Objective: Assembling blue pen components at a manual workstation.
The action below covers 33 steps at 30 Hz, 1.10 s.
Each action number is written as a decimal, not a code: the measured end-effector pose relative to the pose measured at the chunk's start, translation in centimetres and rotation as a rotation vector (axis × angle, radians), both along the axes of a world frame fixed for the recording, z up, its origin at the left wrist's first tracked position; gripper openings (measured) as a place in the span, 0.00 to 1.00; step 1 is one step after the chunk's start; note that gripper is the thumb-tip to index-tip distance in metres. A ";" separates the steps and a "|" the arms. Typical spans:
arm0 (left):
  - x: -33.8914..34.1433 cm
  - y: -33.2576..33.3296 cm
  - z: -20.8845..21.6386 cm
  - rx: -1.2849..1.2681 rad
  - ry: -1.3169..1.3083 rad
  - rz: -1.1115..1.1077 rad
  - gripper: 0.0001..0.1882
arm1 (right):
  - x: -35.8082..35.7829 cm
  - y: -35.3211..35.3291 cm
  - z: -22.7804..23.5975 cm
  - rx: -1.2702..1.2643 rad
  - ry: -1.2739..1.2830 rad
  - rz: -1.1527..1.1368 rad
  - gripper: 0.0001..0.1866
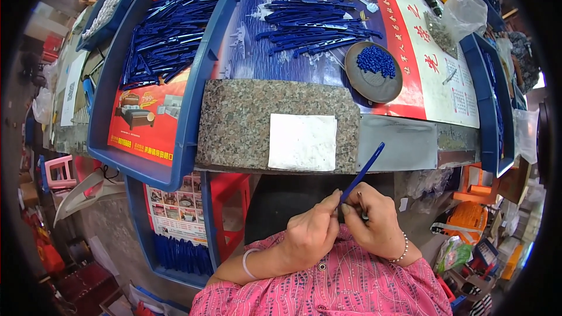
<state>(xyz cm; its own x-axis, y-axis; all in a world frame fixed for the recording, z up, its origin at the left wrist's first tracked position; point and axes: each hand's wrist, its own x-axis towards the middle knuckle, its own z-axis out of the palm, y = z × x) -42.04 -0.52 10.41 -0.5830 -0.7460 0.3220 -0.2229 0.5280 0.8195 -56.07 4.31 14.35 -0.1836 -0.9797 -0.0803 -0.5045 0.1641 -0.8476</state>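
Note:
Just in front of my body, a slim blue strip slants up to the right, its far end near the table's front edge. My left hand is closed, pinching the strip's lower end between thumb and finger. Against the same end presses the thumb of my right hand, its fingers curled; whether something small is also inside them is hidden. Beyond the hands, a white paper pad lies on a speckled stone slab. A round dish of small blue pieces stands farther back, beside a loose pile of blue strips.
At the left, a blue tray holds many more strips. Below it sits another blue bin with strips, next to a red stool. A third blue tray stands at the right table edge. Clear plastic bags lie at the back right.

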 end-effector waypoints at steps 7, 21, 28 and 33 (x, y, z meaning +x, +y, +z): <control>0.0 1.0 -0.6 -0.101 -0.036 0.022 0.19 | 0.2 0.3 0.0 0.084 -0.044 -0.013 0.05; 0.9 0.9 0.7 0.599 0.031 -0.138 0.14 | -2.2 -0.3 -2.1 0.146 -0.956 -0.239 0.11; 0.5 0.5 0.7 0.637 0.079 -0.147 0.12 | -2.2 -0.3 -2.5 0.148 -0.926 -0.237 0.11; 0.0 0.4 0.0 0.646 0.030 -0.164 0.07 | -2.0 -0.1 -2.2 0.159 -0.802 -0.203 0.11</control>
<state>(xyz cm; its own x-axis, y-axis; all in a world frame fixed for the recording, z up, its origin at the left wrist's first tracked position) -42.04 -0.14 10.43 -0.7029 -0.6969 -0.1422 -0.1538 -0.0463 0.9870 -58.09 4.18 12.17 -0.1839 -0.8998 -0.3956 0.2932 0.3340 -0.8958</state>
